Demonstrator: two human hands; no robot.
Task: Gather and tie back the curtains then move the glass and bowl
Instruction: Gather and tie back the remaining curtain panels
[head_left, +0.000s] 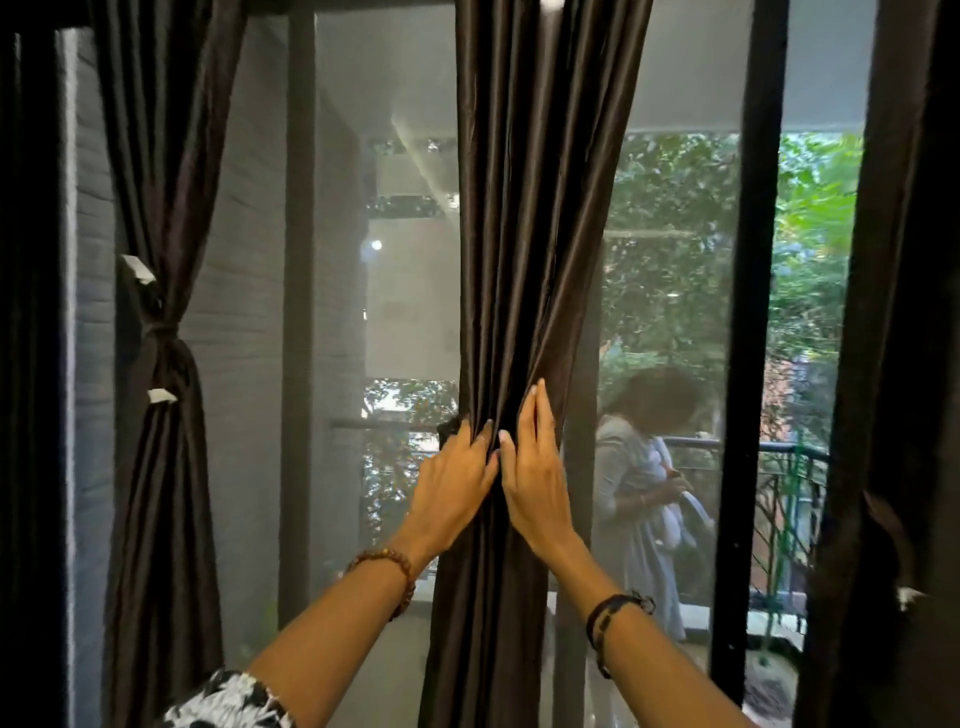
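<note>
Big glass window (670, 260) was behind | left hand (452, 483) and right hand (535, 467) squeezed shiny dark brown middle curtain (524, 208) | cloth looked soft, slippery; best held mid-height.

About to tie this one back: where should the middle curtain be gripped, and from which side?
Grip the middle curtain at its pinched waist, where the left hand and right hand already bunch the folds. Come from both sides, front on; the pleats narrow there, level with the tie on the left curtain.
</note>
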